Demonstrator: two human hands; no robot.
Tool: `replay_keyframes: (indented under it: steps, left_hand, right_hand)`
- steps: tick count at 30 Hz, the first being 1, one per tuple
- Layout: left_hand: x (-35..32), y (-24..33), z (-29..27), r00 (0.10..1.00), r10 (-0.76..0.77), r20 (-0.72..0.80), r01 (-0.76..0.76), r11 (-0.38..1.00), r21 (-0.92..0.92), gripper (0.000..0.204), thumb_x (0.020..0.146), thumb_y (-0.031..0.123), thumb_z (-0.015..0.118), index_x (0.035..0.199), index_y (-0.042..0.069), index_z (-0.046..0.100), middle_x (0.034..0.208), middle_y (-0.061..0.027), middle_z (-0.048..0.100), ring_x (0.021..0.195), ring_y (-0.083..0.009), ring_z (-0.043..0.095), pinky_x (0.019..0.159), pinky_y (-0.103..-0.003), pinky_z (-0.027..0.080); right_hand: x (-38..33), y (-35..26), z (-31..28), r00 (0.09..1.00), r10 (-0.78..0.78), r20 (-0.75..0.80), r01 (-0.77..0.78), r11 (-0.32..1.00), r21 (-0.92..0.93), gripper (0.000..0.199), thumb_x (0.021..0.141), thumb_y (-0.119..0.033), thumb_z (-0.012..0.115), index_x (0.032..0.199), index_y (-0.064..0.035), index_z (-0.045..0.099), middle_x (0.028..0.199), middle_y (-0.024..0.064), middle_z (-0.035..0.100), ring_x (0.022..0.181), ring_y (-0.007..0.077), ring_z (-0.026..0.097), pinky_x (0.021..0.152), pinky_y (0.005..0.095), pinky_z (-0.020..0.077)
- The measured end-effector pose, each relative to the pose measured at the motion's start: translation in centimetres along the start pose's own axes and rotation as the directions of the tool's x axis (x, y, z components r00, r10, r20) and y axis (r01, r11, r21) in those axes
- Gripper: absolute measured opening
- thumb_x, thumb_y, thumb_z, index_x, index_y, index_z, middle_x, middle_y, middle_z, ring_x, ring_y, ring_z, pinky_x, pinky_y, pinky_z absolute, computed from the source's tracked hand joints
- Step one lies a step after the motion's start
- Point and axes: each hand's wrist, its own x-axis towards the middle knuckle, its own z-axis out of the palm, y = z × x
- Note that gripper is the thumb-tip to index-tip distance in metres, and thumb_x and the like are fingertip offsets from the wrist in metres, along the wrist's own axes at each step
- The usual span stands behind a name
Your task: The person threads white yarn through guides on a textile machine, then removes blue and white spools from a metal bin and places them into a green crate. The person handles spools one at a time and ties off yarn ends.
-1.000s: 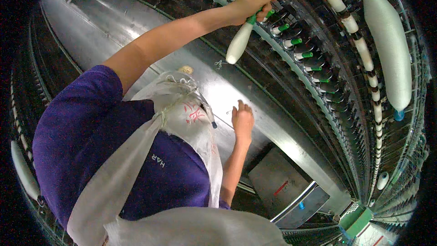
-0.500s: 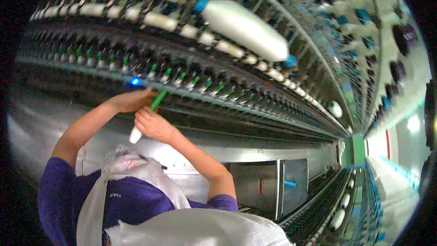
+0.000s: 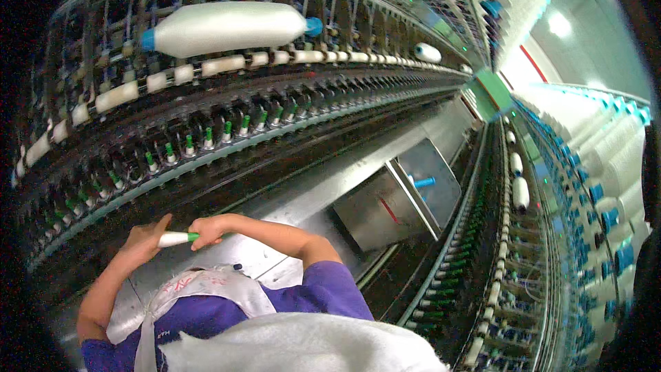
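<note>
A slim yarn bobbin (image 3: pixel 173 239), wound white with a bare green end, lies almost level between my two hands, above the apron. My right hand (image 3: pixel 209 230) is closed round its green end. At the white end, my left hand (image 3: pixel 140 242) grips it, one finger sticking up; part of that grip is hidden. Beyond my hands runs the spinning frame's spindle row (image 3: pixel 208 139), with green-tipped tubes standing along the rail.
A large white roving bobbin (image 3: pixel 231 29) with blue ends hangs over the white rollers (image 3: pixel 224 65). To the right, an open metal box (image 3: pixel 385 207) stands in the aisle. Another machine row (image 3: pixel 506 234) lines the right side.
The bobbin has come back from the rail and turned from upright-slanted to nearly level. My left hand has moved down to its white end. The view has swung right.
</note>
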Motion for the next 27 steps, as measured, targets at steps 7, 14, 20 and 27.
replay_keyframes:
  steps: [7,14,20,27]
  left_hand:
    - [2.2,0.4,2.6,0.987,-0.027,0.156,0.066,0.965,-0.253,0.077,0.074,0.014,0.064,0.141,0.008,0.027,0.107,-0.0270,0.059,0.094,-0.0414,0.059,0.078,-0.046,0.049]
    - [2.2,-1.8,5.2,0.995,-0.099,-0.019,0.090,0.955,-0.281,0.066,0.083,0.009,0.056,0.142,0.011,0.027,0.092,-0.0301,0.060,0.082,-0.0461,0.060,0.069,-0.050,0.048]
    - [3.1,-3.3,5.1,0.933,-0.268,-0.238,0.162,0.907,-0.388,0.068,0.085,0.010,0.056,0.145,0.019,0.024,0.117,-0.0241,0.057,0.098,-0.0440,0.058,0.080,-0.052,0.048]
    - [-3.4,-7.0,4.6,0.939,-0.243,-0.245,0.238,0.970,-0.051,0.064,0.085,0.030,0.061,0.141,0.019,0.031,0.098,-0.0212,0.063,0.073,-0.0355,0.065,0.060,-0.045,0.054]
  right_hand:
    - [0.8,-0.1,0.8,0.913,-0.348,-0.212,0.318,0.934,-0.163,0.035,0.072,-0.030,0.069,0.092,-0.0011,0.065,0.081,0.0179,0.066,0.079,0.0293,0.063,0.071,0.0411,0.0492]
    - [-0.9,0.7,-0.2,0.970,0.027,-0.241,0.117,0.817,0.565,0.029,0.081,-0.029,0.067,0.068,-0.0040,0.059,0.053,0.0035,0.049,0.043,0.0142,0.044,0.039,0.0300,0.0308]
    - [1.6,-0.6,0.4,0.659,-0.165,-0.734,0.237,0.972,-0.006,0.014,0.075,-0.012,0.061,0.085,-0.0022,0.064,0.072,0.0109,0.057,0.066,0.0260,0.053,0.059,0.0383,0.0417]
    - [3.5,2.1,-1.3,0.472,0.480,-0.740,0.640,0.391,0.662,0.023,0.094,-0.026,0.050,0.087,-0.0066,0.058,0.075,0.0087,0.061,0.067,0.0196,0.061,0.051,0.0267,0.0452]
